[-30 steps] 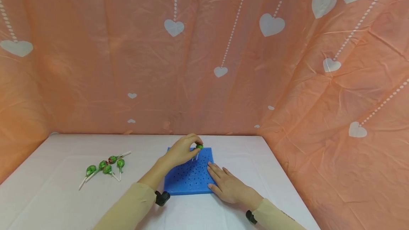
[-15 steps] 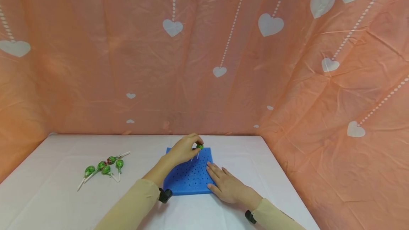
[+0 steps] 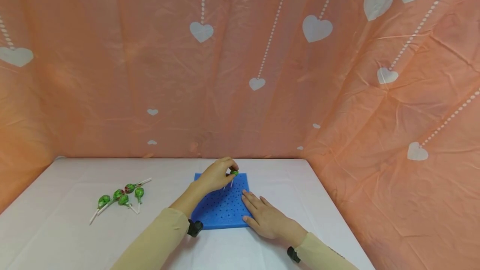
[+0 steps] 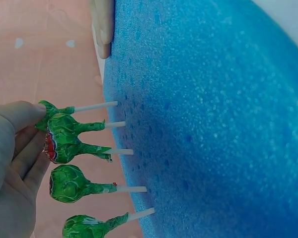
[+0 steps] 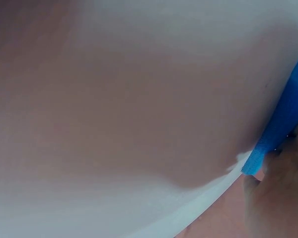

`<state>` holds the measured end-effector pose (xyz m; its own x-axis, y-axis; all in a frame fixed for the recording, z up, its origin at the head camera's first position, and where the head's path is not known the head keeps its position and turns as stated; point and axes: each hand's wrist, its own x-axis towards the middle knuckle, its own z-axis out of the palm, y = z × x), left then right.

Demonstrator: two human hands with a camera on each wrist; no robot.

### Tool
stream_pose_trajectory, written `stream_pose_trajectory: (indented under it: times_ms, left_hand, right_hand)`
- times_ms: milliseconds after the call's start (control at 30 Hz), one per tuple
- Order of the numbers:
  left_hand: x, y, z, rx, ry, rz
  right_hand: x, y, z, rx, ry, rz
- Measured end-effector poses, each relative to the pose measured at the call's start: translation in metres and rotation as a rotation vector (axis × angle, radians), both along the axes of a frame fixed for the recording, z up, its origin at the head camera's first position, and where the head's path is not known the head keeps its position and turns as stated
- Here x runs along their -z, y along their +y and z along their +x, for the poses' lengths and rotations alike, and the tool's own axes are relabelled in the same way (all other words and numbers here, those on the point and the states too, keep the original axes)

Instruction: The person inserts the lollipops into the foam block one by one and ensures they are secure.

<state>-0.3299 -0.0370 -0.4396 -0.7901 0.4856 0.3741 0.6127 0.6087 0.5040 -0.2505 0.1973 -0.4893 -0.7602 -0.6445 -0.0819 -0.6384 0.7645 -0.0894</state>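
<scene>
one blue foam board (image 3: 222, 207) with rows of small holes is seen lying near the front edge of the white table (image 3: 67, 228), about midway along it. in the left wrist view five green-wrapped lollipops are counted standing in the board in one row, their white sticks pushed into holes along the board's far edge; in the head view this row is largely hidden behind the left hand (image 3: 213, 177). the topmost of these, the held lollipop (image 4: 52, 111), is pinched at its wrapped head by the thumb and fingertips (image 4: 17, 113) of the left hand, with its stick already meeting the foam. the right hand (image 3: 262, 216) is laid flat on the board's front right corner, fingers straight and spread, nothing gripped; only a blurred part of it and a strip of blue edge are made out in the right wrist view. five loose lollipops (image 3: 121, 197) are counted lying in a cluster toward the table's left edge, well apart from the board. one peach curtain (image 3: 337, 74) printed with white hearts is hung behind the table and along its right side.

against the frames of a second and half a second before, hardly any difference is found: both hands are kept in the same places, and the loose cluster is unchanged in number.
</scene>
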Motion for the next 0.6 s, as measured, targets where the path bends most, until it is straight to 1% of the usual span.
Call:
stream_pose_trajectory:
  times_ms: [233,367,433,600]
  left_hand:
    - [-0.0007,0.0005,0.0008,0.002,-0.026,0.01]
    - [-0.0005,0.0016,0.0018,-0.002,-0.052,-0.002]
    - [-0.0005,0.0023,0.0024,-0.015,-0.069,-0.023]
    - [-0.0001,0.0035,0.0032,-0.039,-0.073,-0.088]
  right_hand:
    - [-0.0017,-0.0018,0.0002,0.022,-0.018,0.021]
    - [-0.0029,-0.0027,0.0002,0.036,-0.023,0.031]
    - [-0.0034,-0.0029,0.0002,0.039,-0.022,0.034]
    - [-0.0028,-0.0025,0.0005,0.035,-0.024,0.03]
